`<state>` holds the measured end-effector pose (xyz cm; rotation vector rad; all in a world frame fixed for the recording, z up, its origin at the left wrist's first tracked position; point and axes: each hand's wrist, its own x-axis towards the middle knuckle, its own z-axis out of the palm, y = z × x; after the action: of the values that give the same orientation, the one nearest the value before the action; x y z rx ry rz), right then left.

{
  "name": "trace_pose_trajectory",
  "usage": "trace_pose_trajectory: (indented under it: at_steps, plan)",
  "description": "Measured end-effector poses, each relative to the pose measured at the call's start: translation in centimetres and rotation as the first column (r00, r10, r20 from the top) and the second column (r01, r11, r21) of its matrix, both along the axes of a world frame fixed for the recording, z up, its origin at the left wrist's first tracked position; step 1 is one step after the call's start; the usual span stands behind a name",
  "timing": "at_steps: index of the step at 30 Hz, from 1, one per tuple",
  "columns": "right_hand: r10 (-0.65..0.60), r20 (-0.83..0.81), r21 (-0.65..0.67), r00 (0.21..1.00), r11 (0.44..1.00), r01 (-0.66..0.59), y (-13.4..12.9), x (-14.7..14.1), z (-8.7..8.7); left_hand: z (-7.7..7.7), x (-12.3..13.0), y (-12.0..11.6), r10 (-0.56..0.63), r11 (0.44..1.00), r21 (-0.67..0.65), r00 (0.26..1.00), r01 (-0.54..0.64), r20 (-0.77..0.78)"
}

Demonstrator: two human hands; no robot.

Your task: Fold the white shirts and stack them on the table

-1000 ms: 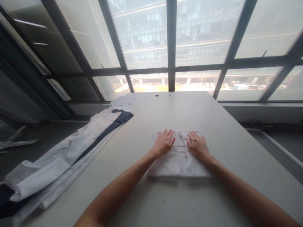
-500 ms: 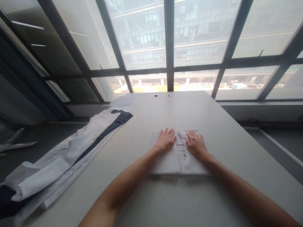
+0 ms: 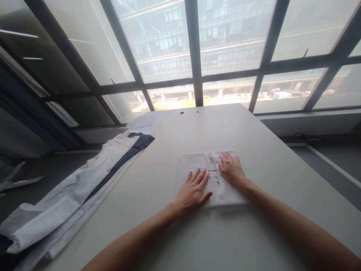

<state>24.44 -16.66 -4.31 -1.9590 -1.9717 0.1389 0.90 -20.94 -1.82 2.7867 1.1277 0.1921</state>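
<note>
A white garment (image 3: 193,162), folded into a flat rectangle, lies on the table in front of me. Its front seam and creases run down the middle. My left hand (image 3: 195,190) rests flat on its left half near the lower edge, fingers spread. On the upper right part lies my right hand (image 3: 230,167), palm down with the fingers stretched out. Both hands press on the cloth without gripping it. What kind of garment it is I cannot tell.
Along the left side of the white table (image 3: 169,146), white garments (image 3: 76,180) and a dark blue one (image 3: 121,160) lie in a long pile over the edge. White sheets (image 3: 145,119) lie at the far left corner. Large windows (image 3: 228,45) stand behind the table.
My left hand has moved down over the cloth towards me. My right hand stays in about the same place on the garment. The view has tilted slightly.
</note>
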Motion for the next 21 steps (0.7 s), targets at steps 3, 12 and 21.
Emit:
trace_pose_trajectory:
  at_steps: [3,12,21]
  plan:
    - [-0.003,0.002,0.002,1.0,1.0,0.003,0.0,0.0,0.0,-0.1,0.2,-0.4,-0.012,1.0,0.028,1.0,0.012,-0.006]
    - [-0.003,0.022,-0.002,1.0,1.0,0.003,-0.2,0.0,0.2,0.8,-0.4,1.1,0.03,0.995,0.098,0.999,-0.032,0.019]
    - [0.007,0.034,0.002,0.999,1.0,-0.007,0.1,0.3,-0.4,-1.2,-4.3,7.9,0.31,0.947,0.087,0.951,-0.308,-0.01]
